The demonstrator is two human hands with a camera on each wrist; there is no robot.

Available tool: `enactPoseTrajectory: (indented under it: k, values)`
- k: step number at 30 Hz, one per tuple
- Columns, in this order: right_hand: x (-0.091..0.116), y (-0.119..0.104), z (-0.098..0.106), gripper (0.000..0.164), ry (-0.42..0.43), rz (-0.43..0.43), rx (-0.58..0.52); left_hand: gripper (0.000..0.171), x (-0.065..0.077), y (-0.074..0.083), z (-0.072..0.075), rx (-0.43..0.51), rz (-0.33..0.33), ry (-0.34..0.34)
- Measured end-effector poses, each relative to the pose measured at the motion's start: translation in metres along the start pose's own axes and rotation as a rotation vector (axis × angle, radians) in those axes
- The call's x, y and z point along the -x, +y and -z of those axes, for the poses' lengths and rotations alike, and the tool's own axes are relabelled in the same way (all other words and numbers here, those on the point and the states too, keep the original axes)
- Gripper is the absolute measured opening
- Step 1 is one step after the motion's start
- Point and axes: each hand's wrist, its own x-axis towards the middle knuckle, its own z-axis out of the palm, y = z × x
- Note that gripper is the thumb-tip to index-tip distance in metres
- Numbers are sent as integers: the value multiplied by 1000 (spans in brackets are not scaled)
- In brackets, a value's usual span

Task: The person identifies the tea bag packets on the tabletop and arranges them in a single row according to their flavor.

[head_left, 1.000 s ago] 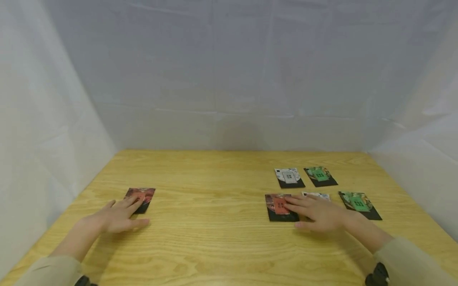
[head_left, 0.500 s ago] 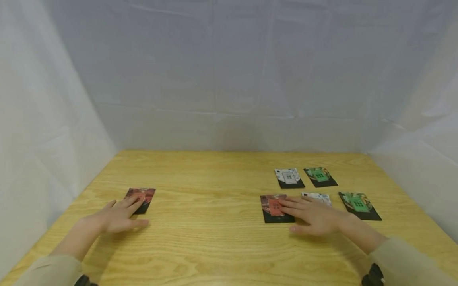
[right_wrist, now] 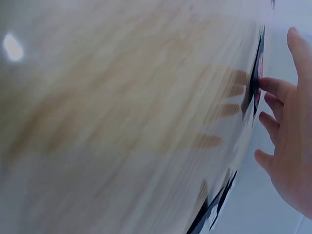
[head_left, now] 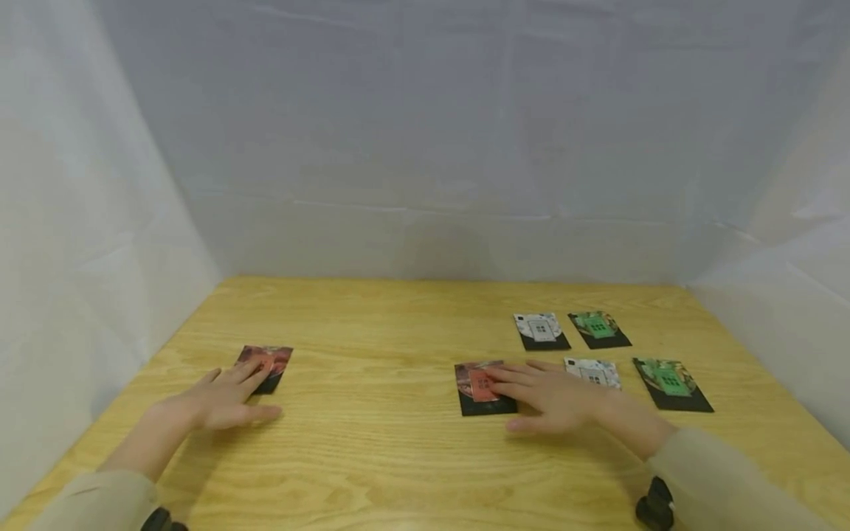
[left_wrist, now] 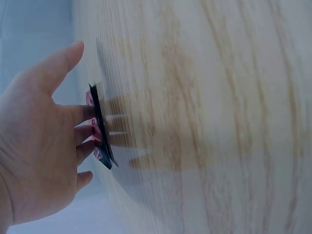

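My left hand (head_left: 222, 402) lies with its fingers extended on a flat red-and-black packet (head_left: 277, 363) at the table's left. In the left wrist view, several fingertips touch this packet's printed face (left_wrist: 92, 127), and the thumb stands off to one side. Towards the middle, my right hand (head_left: 554, 398) rests its fingertips on a second red-and-black packet (head_left: 473, 383), covering its right edge. The right wrist view has the index fingertip on that packet (right_wrist: 255, 68); the other fingers (right_wrist: 270, 124) are slightly bent, and the thumb points away.
Behind the right hand lie a white-and-black packet (head_left: 541, 329) and a green-and-black one (head_left: 600, 327). Another white packet (head_left: 594, 371) is partly covered by that hand, with a second green packet (head_left: 672, 382) to its right. White sheeting (head_left: 425, 147) encloses the wooden table (head_left: 372, 472).
My right hand has slid the red packet leftwards across the table, uncovering more of the nearer white packet. The left hand and its packet have stayed in place.
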Motion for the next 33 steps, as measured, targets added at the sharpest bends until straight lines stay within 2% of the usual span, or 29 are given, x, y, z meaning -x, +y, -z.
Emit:
enactPoseTrajectory:
  k: [9, 24, 33]
  values:
    - [-23, -11, 3, 69, -76, -28, 5, 90, 0, 1, 1, 0, 4, -12]
    - [-57, -24, 7, 69, -125, -11, 136, 90, 2, 0, 0, 24, -15, -4]
    - [-78, -35, 9, 71, -153, -32, 100, 91, 1, -2, -1, 12, -24, -1]
